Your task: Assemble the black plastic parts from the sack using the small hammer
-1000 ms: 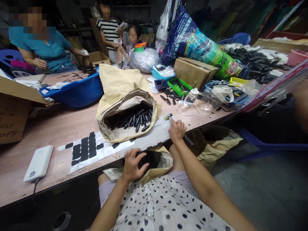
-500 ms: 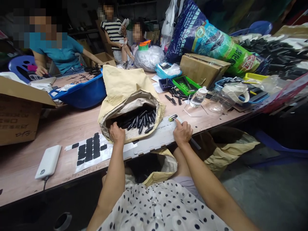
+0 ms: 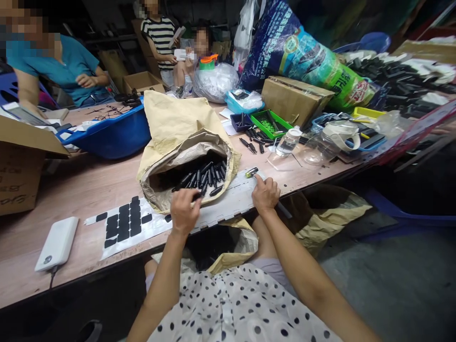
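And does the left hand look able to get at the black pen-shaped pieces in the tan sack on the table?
Probably yes: the left hand is at the near edge of the tan sack, whose mouth gapes toward it, and the black pen-shaped pieces lie exposed just inside.

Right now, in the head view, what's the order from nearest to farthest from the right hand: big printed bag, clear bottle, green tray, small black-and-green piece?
1. Small black-and-green piece: just past the thumb of the right hand.
2. Clear bottle: farther back, to the right.
3. Green tray: behind the bottle, slightly left of it.
4. Big printed bag: at the back, on the right.
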`<state>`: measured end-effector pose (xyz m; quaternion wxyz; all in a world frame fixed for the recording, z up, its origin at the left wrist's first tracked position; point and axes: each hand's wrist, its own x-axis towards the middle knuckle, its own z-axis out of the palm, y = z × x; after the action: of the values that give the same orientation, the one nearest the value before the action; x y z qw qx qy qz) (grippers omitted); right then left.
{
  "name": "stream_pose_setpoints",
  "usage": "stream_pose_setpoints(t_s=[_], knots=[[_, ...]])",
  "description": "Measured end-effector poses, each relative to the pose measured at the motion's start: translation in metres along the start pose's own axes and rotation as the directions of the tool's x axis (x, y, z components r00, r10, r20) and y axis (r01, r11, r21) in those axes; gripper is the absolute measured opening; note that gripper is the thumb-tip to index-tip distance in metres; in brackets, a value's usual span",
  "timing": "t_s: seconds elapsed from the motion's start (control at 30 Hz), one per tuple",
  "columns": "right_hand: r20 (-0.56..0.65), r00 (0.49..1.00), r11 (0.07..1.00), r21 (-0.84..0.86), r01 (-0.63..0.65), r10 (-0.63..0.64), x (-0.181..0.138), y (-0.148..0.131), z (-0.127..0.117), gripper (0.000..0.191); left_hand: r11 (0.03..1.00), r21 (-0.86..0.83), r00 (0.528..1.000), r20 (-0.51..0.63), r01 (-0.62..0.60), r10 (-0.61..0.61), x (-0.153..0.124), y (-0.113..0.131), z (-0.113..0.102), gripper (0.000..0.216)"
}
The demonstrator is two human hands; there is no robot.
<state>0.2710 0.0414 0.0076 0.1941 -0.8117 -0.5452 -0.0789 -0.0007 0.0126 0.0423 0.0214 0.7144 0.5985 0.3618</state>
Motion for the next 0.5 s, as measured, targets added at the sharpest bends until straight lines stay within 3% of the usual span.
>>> stream_pose_setpoints(t_s=[0.07,0.17,0.37,0.5], knots=[[0.009,1.000,1.000,0.004,-0.002,0.002,0.000,0.000,-0.002,0.041,0.995,-0.030,0.983,0.152,-0.097,0.100,-0.014,0.013,0.004,0.011],[0.021,1.000,1.000,0.018,-0.005,0.004,0.000,-0.001,-0.003,0.041,0.993,-0.040,0.955,0.271,-0.112,0.119,-0.028,0.016,0.015,0.011],[0.042,0.999,0.999,0.044,-0.017,0.015,0.003,-0.001,-0.003,0.041,0.996,-0.080,0.969,0.239,-0.050,0.068,-0.034,-0.004,0.021,0.024],[0.065,0.995,0.980,0.178,-0.088,0.078,0.009,0.005,-0.008,0.040,0.992,-0.121,0.973,0.229,0.041,-0.012,-0.034,-0.011,0.021,0.012]])
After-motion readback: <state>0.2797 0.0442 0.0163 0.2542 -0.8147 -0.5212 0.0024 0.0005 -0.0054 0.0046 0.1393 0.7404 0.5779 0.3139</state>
